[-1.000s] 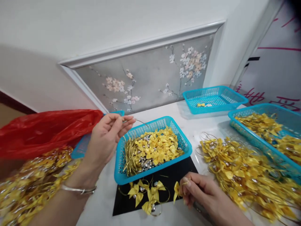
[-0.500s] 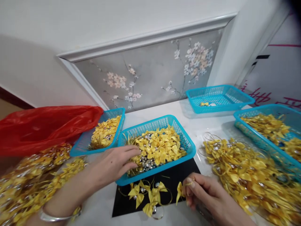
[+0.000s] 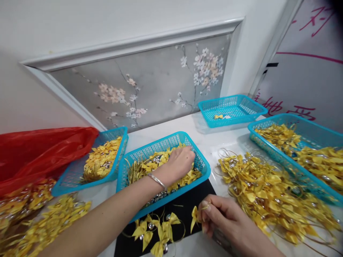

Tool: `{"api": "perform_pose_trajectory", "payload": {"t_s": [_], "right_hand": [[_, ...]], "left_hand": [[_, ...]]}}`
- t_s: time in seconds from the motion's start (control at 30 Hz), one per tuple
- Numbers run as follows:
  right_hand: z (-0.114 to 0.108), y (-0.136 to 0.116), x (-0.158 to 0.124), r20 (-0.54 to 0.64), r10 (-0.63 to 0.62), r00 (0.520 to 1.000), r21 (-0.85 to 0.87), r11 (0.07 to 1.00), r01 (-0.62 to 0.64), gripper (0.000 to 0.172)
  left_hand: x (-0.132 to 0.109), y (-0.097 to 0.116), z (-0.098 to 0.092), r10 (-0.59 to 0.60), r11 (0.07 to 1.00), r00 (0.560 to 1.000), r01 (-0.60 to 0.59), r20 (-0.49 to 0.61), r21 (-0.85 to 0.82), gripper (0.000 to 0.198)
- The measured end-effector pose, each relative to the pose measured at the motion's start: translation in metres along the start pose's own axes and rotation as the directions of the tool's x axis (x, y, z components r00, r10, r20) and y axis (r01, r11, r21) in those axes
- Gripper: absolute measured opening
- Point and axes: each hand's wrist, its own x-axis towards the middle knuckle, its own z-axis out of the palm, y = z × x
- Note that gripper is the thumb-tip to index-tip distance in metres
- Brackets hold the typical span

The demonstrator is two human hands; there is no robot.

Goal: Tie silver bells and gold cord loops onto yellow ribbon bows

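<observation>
- The right hand [image 3: 222, 218] has its grip pinched on a yellow bow [image 3: 194, 219] over the black mat [image 3: 200, 191]; light pressure should spare the ribbon from creasing.
- The left hand [image 3: 181, 162] dips into the middle basket [image 3: 206, 172], its fingertips hidden among the piled bows [image 3: 152, 163]; I cannot tell whether that grip has caught anything.
- Lifting one piece straight up would probably avoid snags.
- Other bows with silver balls [image 3: 150, 225] lie on the mat; their looped cords [image 3: 184, 232] are best left undisturbed.
</observation>
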Motion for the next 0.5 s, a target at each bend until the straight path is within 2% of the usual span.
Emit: {"api": "perform_pose_trajectory", "payload": {"t_s": [0.1, 0.2, 0.33, 0.5], "right_hand": [[0.001, -0.003, 0.000, 0.001, 0.006, 1.000, -0.007, 1.000, -0.006, 0.056], [0.002, -0.004, -0.001, 0.002, 0.014, 1.000, -0.009, 1.000, -0.014, 0.056], [0.003, -0.003, -0.001, 0.017, 0.015, 1.000, 0.016, 1.000, -0.015, 0.058], [0.005, 0.001, 0.000, 0.034, 0.003, 0.999, 0.006, 1.000, -0.003, 0.057]], "left_hand": [[0.003, -0.006, -0.002, -0.035, 0.997, 0.999, 0.035, -0.006, -0.068, 0.029], [0.000, -0.016, -0.015, -0.069, 0.982, 0.998, 0.065, -0.016, -0.180, 0.027], [-0.015, -0.030, -0.034, -0.144, 0.924, 0.989, 0.122, -0.033, -0.362, 0.025], [-0.039, -0.039, -0.048, -0.278, 0.816, 0.957, 0.190, -0.082, -0.546, 0.018]]}}
